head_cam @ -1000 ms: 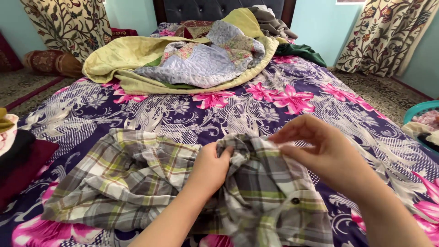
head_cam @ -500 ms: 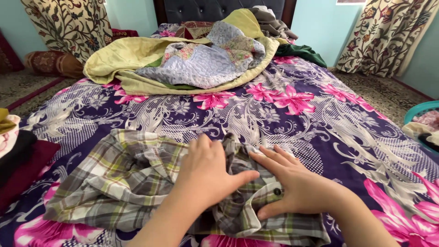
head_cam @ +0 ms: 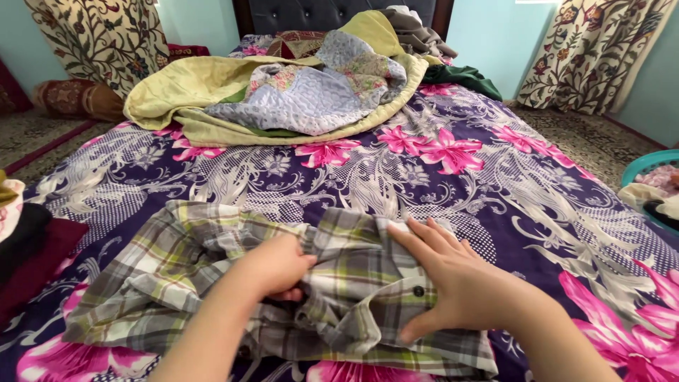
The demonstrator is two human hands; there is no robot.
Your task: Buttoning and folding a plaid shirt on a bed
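A grey, green and white plaid shirt (head_cam: pixel 177 276) lies crumpled on the purple bedspread (head_cam: pixel 283 177) with pink flowers, close to the near edge. My left hand (head_cam: pixel 272 269) pinches a fold of the shirt near its middle, fingers curled into the cloth. My right hand (head_cam: pixel 442 279) lies flat on the shirt's right part, fingers spread and pointing left, pressing the fabric down beside a dark button (head_cam: pixel 419 291).
A rumpled yellow and lilac quilt (head_cam: pixel 283 92) is heaped at the head of the bed with other clothes. Folded dark and maroon garments (head_cam: pixel 28 247) sit at the left edge. A teal basket (head_cam: pixel 647 166) holding clothes stands at the right. Floral curtains hang on both sides.
My right hand came down from holding the cloth up and now presses it flat. My left hand slid left from lying on the shirt and gripped a fold. The sleeve part now lies smoother.
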